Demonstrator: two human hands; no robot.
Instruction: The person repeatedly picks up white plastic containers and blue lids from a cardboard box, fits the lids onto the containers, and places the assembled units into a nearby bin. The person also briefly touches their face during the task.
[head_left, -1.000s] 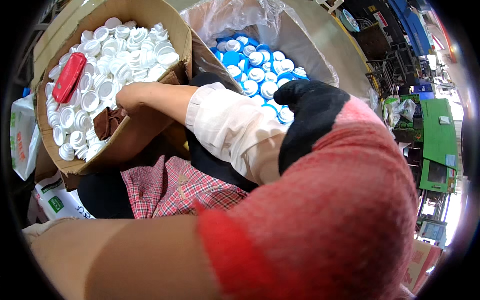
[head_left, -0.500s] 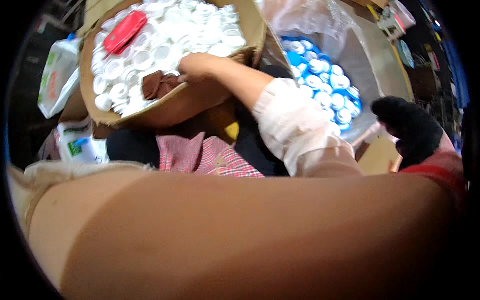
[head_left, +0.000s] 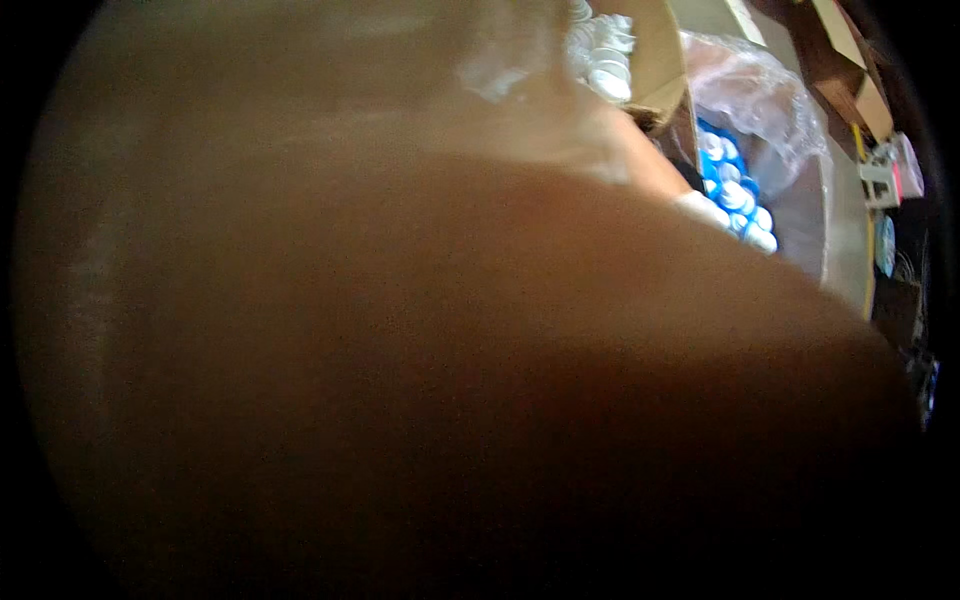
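Observation:
A blurred, skin-coloured surface, apparently my left forearm [head_left: 420,290], fills most of the picture very close up. No part of my left hand can be made out. Beyond its upper edge shows a strip of my right forearm [head_left: 655,165], with its pale sleeve [head_left: 703,210] bunched toward the elbow. It reaches up to the left beside a brown carton [head_left: 660,70]. My right hand is hidden behind the blur, so its fingers and anything in them cannot be seen. White plastic caps [head_left: 608,75] show in the corner of the carton.
Right of the carton, blue-and-white caps [head_left: 735,190] lie in a second box lined with clear plastic film [head_left: 760,95]. A small white-and-pink object [head_left: 890,175] stands further right. Brown cardboard pieces [head_left: 855,95] are at the upper right.
My left forearm has come up and now blocks most of the picture. The boxes sit further right in view. The black-gloved left hand, red pouch and brown cloth no longer show.

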